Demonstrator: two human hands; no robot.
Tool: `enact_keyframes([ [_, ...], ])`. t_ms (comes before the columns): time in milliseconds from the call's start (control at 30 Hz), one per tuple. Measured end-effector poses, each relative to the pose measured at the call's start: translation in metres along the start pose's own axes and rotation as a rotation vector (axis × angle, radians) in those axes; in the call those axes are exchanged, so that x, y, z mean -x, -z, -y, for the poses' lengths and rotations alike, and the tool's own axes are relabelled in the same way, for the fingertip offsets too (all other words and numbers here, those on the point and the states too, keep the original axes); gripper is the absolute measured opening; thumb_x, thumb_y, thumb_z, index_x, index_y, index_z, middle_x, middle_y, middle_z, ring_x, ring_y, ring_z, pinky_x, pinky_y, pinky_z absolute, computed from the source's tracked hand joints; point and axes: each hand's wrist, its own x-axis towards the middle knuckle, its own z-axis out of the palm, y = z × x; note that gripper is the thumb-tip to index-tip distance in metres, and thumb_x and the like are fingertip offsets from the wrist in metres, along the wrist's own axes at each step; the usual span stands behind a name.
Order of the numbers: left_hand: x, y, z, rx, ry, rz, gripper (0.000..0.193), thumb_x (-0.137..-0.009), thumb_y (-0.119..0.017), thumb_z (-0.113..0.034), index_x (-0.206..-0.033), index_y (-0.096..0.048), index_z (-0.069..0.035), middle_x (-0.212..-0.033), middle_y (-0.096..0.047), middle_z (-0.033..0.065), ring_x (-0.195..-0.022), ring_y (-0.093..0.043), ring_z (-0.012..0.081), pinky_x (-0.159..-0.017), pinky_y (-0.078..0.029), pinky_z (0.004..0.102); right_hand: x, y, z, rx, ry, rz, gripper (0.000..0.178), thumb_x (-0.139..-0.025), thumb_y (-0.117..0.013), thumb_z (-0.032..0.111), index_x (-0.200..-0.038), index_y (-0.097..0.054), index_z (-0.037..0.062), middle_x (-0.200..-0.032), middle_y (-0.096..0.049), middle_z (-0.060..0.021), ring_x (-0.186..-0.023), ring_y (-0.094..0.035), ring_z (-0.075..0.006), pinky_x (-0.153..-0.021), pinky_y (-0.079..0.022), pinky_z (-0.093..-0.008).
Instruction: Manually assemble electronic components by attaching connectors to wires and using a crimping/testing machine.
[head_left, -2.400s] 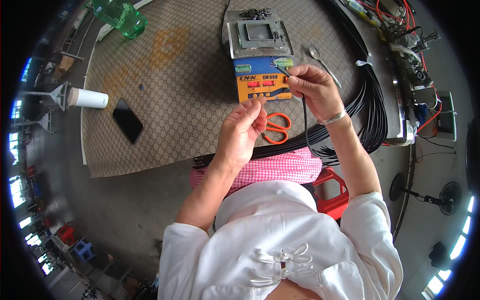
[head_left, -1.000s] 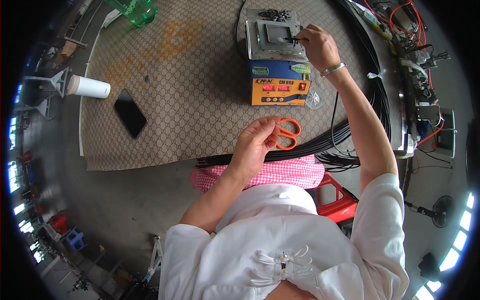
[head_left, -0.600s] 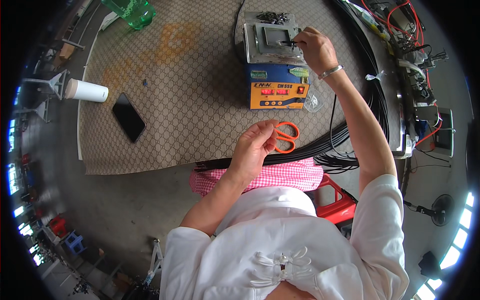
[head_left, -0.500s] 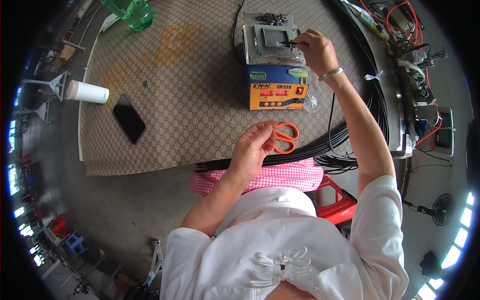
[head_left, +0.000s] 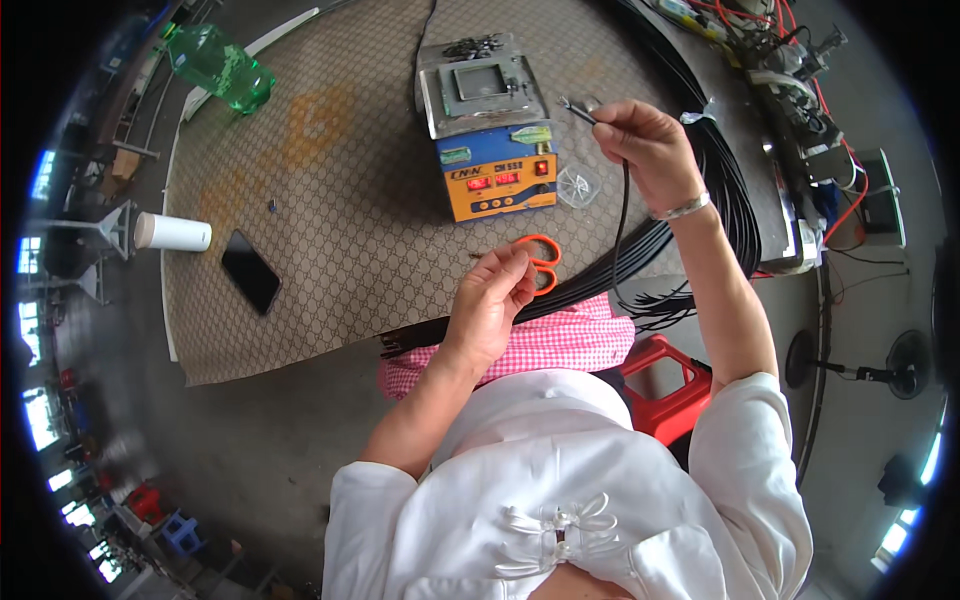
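My right hand (head_left: 648, 150) is closed in a pinch around a black cable (head_left: 581, 112). Its thin stripped end points up and left, and its length hangs from my fingers toward the table edge. To the left of it stands a blue and orange solder pot (head_left: 500, 185) with red lit digits and a square metal basin on top. My left hand (head_left: 487, 300) is closed, thumb against fingertips, at the near edge of the table; what it holds, if anything, is hidden. Orange-handled scissors (head_left: 550, 277) show right beside its fingers, their blades covered by the hand.
A thick bundle of black cables (head_left: 735, 200) curves round the table's right side and front. Beside the solder pot lies a clear plastic piece (head_left: 577, 187). Further left are a phone (head_left: 250, 273), a white cup (head_left: 173, 232) and a green bottle (head_left: 220, 66). A red stool (head_left: 668, 395) stands below.
My right hand has drawn the cable end away from the solder pot's basin, to the right and back. My left hand stays near the scissors. The whole view has shifted and turned slightly.
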Motion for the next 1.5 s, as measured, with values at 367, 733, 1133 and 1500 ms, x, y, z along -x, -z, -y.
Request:
enact_keyframes([
  [367, 0.004, -0.010, 0.024, -0.191, 0.034, 0.024, 0.017, -0.085, -0.057, -0.015, -0.099, -0.058, -0.006, -0.078, -0.056, -0.0031, -0.066, -0.048, 0.0026, -0.063, -0.041, 0.0161, 0.060, 0.027, 0.016, -0.334, -0.025, -0.027, 0.014, -0.078, -0.061, 0.001, -0.092, -0.060, -0.0010, -0.074, -0.058, -0.0016, -0.063, -0.049, -0.0071, -0.057, -0.041, -0.0199],
  [733, 0.004, 0.010, 0.057, -0.471, 0.127, 0.026, 0.016, -0.085, -0.053, -0.009, -0.100, -0.057, -0.004, -0.080, -0.057, 0.0001, -0.068, -0.051, 0.0044, -0.065, -0.043, 0.0173, 0.213, 0.151, -0.076, 0.860, -0.652, 0.337, 0.017, -0.065, -0.066, 0.007, -0.081, -0.063, 0.0059, -0.068, -0.061, -0.0021, -0.064, -0.057, -0.0106, -0.059, -0.046, -0.0259],
  [1133, -0.007, -0.006, 0.076, -0.686, 0.101, 0.051, 0.017, -0.085, -0.054, -0.009, -0.100, -0.056, -0.001, -0.080, -0.057, 0.0003, -0.071, -0.052, 0.0044, -0.067, -0.043, 0.0169, 0.144, 0.157, -0.064, 0.533, -0.504, -0.471, 0.026, -0.082, -0.059, 0.025, -0.081, -0.062, -0.0007, -0.062, -0.058, -0.0038, -0.051, -0.055, -0.0092, -0.048, -0.045, -0.0228],
  [1500, -0.027, -0.025, 0.095, -1.582, -0.799, 0.264, 0.042, -0.073, -0.063, -0.009, -0.112, -0.048, 0.000, -0.095, -0.054, 0.0137, -0.093, -0.050, 0.0291, -0.083, -0.040, 0.0374, 0.104, 0.172, -0.069, -0.379, -0.713, -0.414, 0.023, -0.081, -0.058, 0.016, -0.061, -0.051, 0.0070, -0.054, -0.054, -0.0049, -0.043, -0.049, -0.0100, -0.037, -0.036, -0.0188],
])
